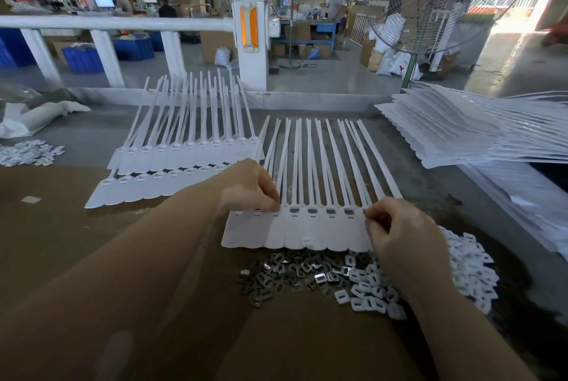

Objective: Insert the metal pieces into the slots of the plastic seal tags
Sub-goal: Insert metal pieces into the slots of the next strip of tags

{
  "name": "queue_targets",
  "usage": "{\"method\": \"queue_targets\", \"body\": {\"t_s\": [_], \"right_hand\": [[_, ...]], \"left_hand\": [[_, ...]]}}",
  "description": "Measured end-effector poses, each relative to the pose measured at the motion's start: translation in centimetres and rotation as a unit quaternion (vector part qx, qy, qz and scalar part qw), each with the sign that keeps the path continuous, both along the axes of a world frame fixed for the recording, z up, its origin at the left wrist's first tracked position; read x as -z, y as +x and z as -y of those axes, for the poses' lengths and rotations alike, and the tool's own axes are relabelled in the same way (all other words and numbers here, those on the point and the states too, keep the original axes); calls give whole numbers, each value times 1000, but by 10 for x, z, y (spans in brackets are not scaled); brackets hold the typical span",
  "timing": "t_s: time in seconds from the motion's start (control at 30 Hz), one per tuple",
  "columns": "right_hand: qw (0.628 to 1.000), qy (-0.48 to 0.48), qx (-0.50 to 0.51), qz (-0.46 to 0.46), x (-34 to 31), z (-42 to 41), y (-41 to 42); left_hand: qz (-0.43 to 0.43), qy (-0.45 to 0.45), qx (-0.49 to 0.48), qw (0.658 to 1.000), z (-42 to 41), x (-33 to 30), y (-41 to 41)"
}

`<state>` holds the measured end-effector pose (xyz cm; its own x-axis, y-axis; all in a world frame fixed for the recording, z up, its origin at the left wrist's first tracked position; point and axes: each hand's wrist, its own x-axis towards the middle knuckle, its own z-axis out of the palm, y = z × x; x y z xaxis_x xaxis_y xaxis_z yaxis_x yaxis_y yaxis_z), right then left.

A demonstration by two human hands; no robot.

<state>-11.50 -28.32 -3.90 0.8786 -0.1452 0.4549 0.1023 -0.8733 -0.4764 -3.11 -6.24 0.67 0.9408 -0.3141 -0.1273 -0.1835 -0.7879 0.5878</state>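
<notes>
Right in front of the person, a joined sheet of white seal tags [295, 231] lies flat on the brown surface [92, 257], its long straps fanning away. The left hand [250, 188] has its fingers curled, fingertips pressing down at the row of slots near the sheet's left end; whether it pinches a metal piece cannot be told. The right hand [399, 237] is curled too, pinching at the sheet's right end. Several slots between the hands show dark metal inserts. Just below the sheet sits a pile of metal pieces [285, 274], merging on the right into a heap of small white plastic caps [375, 291]. Further sheets of tags [172, 162] lie behind on the left, and a tall stack [461, 125] on the right.
</notes>
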Motion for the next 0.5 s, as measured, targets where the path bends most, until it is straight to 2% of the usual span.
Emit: {"method": "queue_targets", "body": {"t_s": [0.27,0.37,0.5], "right_hand": [[1000,0,2,0,0,0,-1],[1000,-2,2,1,0,0,0],[1000,-8,4,1,1,0,0]], "left_hand": [[-39,-3,-17,999,0,-1,0],[-47,-39,-29,998,-5,-1,-1],[6,-92,-64,994,-11,1,-4]]}}
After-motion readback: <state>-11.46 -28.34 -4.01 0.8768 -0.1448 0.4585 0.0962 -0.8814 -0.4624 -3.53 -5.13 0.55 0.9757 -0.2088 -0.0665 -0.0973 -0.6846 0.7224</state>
